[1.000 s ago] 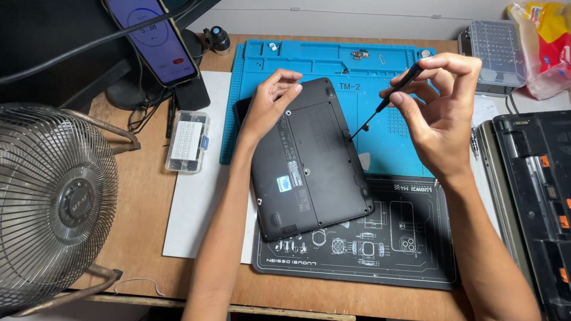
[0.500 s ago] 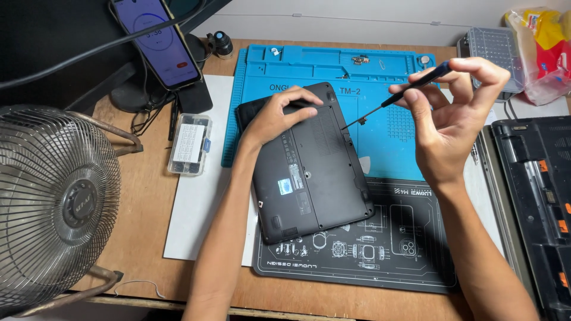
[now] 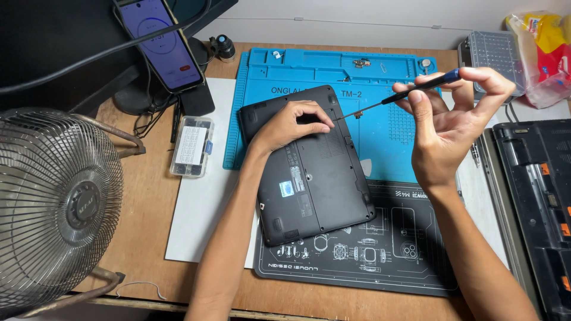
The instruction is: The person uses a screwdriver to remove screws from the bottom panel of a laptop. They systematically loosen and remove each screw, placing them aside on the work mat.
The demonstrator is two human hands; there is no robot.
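Blue mat (image 3: 380,142) lies open between laptop (image 3: 309,172) and right hand (image 3: 452,128).

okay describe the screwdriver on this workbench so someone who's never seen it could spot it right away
Start at the bright blue repair mat at the back of the wooden desk. Above its right half, the right hand pinches a slim screwdriver with a black and blue handle, its thin shaft slanting down-left toward the upturned black laptop. It is the only tool held off the desk.

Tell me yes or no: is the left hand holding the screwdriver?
No, the right hand holds the screwdriver; the left hand rests on the laptop.
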